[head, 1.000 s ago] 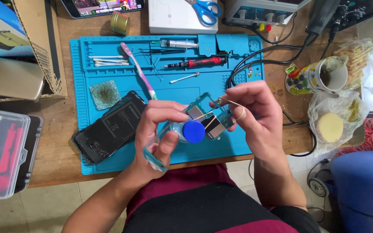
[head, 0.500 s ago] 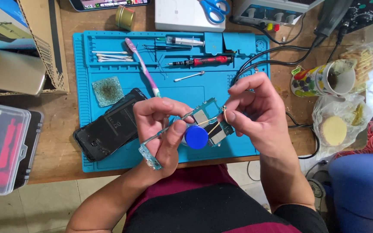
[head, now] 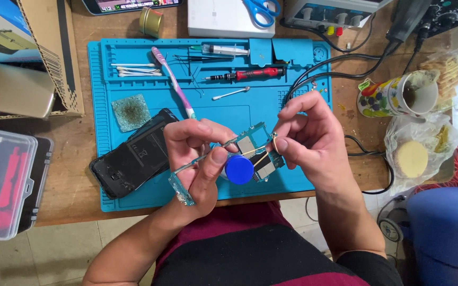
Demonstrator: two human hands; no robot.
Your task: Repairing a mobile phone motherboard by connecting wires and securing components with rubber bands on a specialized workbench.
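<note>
While the opened phone (head: 133,159) lies on the blue mat (head: 102,106), left hand (head: 200,159) pinches tweezers (head: 208,154) and right hand (head: 306,140) grips the circuit board (head: 258,151) above the tabletop (head: 345,153); reassembly looks undone.

Soft, even daylight fills the scene — bright without harshness. The strongest light enters at the right edge, where the crumpled plastic bags (head: 454,100) wash out to near white. Shadows are faint and short, pooling under the hands on the blue work mat (head: 133,69). A slight sheen sits on the clear plastic case (head: 1,180) (lower left). Focus is crisp centrally — edges bow a little from the wide lens.
</note>
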